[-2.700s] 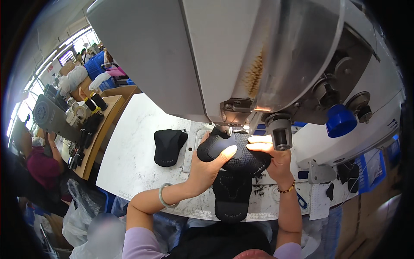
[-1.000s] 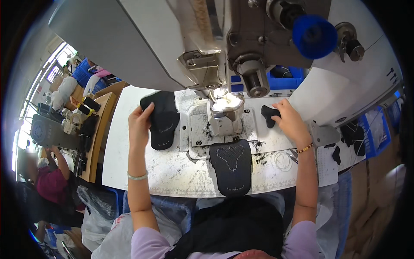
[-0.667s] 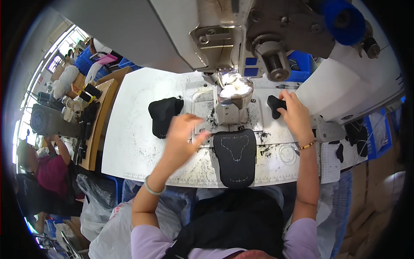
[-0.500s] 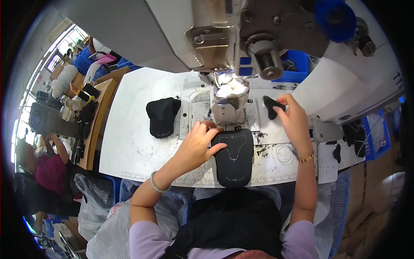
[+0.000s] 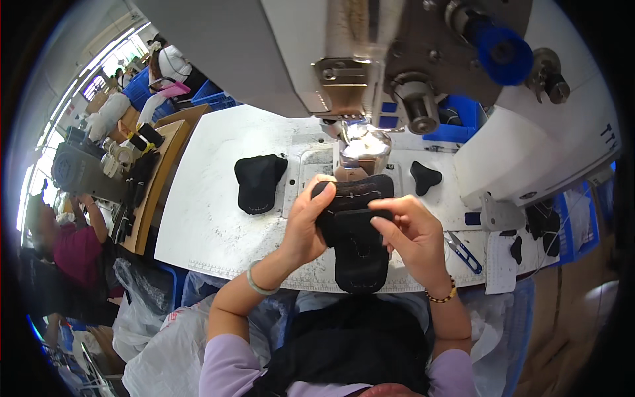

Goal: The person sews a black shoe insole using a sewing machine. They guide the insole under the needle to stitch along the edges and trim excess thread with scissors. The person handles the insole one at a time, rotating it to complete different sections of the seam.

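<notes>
At frame centre, the left hand [image 5: 305,225] and right hand [image 5: 413,238] pinched 2 overlapped black fabric pieces [image 5: 354,212] just below the sewing machine's lit post [image 5: 364,149]. Judged best practice: align the stitched edges flush before feeding. Open surface [image 5: 205,218] lay centre-left around 1 spare black piece [image 5: 258,182]; blue snips [image 5: 463,251] lay near the right wrist, by the lower edge.

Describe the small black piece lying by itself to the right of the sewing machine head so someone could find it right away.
Start at the big grey sewing machine over the white table. Just right of its shiny metal post lies a small black fabric piece, alone and untouched by either hand. Unlike the larger, longer black pieces nearby, it is small and three-lobed, with one rounded tip pointing toward the person.
</notes>
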`<act>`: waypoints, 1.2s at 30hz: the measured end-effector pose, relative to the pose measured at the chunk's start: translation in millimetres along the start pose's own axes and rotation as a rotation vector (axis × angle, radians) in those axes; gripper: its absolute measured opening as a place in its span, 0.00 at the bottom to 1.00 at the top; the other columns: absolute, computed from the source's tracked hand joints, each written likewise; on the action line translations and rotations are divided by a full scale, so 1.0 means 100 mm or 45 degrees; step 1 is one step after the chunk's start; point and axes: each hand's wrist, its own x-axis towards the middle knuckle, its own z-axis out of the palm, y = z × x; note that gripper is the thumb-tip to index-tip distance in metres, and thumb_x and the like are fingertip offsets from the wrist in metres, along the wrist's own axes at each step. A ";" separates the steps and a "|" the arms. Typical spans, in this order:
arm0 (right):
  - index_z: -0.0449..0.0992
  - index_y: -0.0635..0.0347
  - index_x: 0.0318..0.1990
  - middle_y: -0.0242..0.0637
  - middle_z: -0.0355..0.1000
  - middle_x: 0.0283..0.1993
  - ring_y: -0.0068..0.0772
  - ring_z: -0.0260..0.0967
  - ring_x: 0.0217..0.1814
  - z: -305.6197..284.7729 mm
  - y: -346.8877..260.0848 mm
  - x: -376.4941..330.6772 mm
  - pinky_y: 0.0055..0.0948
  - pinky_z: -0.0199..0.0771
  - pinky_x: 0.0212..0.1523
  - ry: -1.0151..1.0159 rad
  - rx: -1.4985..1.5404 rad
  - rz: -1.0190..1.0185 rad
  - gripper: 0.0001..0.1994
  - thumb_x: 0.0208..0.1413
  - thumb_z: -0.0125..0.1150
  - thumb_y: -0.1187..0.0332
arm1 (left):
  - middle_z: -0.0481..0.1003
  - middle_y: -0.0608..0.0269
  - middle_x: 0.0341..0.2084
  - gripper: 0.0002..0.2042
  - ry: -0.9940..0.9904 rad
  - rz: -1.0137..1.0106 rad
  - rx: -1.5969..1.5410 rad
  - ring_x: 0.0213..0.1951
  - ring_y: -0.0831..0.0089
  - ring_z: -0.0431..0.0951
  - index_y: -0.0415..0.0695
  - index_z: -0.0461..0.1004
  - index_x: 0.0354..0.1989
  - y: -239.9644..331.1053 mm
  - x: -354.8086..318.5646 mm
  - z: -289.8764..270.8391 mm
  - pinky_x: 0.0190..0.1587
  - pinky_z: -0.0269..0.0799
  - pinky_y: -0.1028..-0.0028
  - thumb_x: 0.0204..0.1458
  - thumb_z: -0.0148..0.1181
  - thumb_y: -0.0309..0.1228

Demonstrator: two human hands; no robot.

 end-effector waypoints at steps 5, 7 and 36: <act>0.63 0.62 0.42 0.30 0.67 0.31 0.12 0.66 0.30 0.20 0.12 0.10 0.13 0.68 0.30 0.343 -0.044 -0.236 0.14 0.52 0.63 0.77 | 0.73 0.58 0.42 0.15 0.068 0.070 0.088 0.42 0.74 0.76 0.39 0.64 0.50 -0.05 -0.02 0.20 0.45 0.74 0.73 0.56 0.55 0.26; 0.63 0.61 0.40 0.29 0.66 0.30 0.11 0.64 0.28 0.22 0.17 0.13 0.13 0.65 0.28 0.392 0.008 -0.254 0.13 0.52 0.63 0.77 | 0.74 0.61 0.42 0.19 0.039 0.118 0.335 0.41 0.77 0.75 0.37 0.65 0.53 -0.09 -0.03 0.17 0.44 0.73 0.76 0.52 0.60 0.25; 0.59 0.58 0.38 0.25 0.59 0.30 0.09 0.57 0.27 0.32 0.24 0.27 0.11 0.58 0.29 0.377 0.224 -0.226 0.15 0.52 0.61 0.80 | 0.76 0.65 0.34 0.12 0.128 0.146 0.650 0.34 0.81 0.75 0.37 0.73 0.43 -0.07 -0.01 0.08 0.35 0.72 0.80 0.54 0.59 0.30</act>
